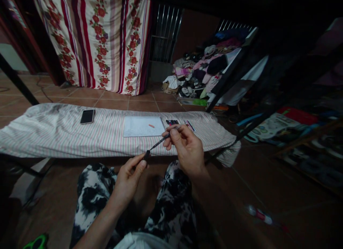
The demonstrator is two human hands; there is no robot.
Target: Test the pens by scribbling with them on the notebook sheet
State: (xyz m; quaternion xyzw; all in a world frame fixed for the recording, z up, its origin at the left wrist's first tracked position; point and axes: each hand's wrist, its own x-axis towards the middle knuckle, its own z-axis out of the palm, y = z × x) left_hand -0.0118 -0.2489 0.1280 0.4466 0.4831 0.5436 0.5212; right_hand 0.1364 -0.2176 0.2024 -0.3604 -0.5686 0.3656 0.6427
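Observation:
My right hand (187, 147) pinches a slim dark pen-like stick with a pale pattern (160, 141), held slanting over the near edge of the cloth-covered surface. At its lower end, my left hand (131, 174) grips a small black cap-like piece (146, 155) between thumb and fingers. The stick's thin tip meets this piece; whether it sits inside cannot be made out. Just beyond my hands lies an open spiral notebook (136, 127), with faint marks on its page and a small orange piece (151, 126) on top. Dark pens (172, 122) and several thinner coloured pens (189, 125) lie to its right.
A phone (87, 116) rests on the striped cloth (107, 142) at left. Dark metal posts (227, 81) stand at the sides. Behind are a floral curtain (107, 38) and a clothes heap (203, 68). A bottle (259, 215) lies on the floor at right.

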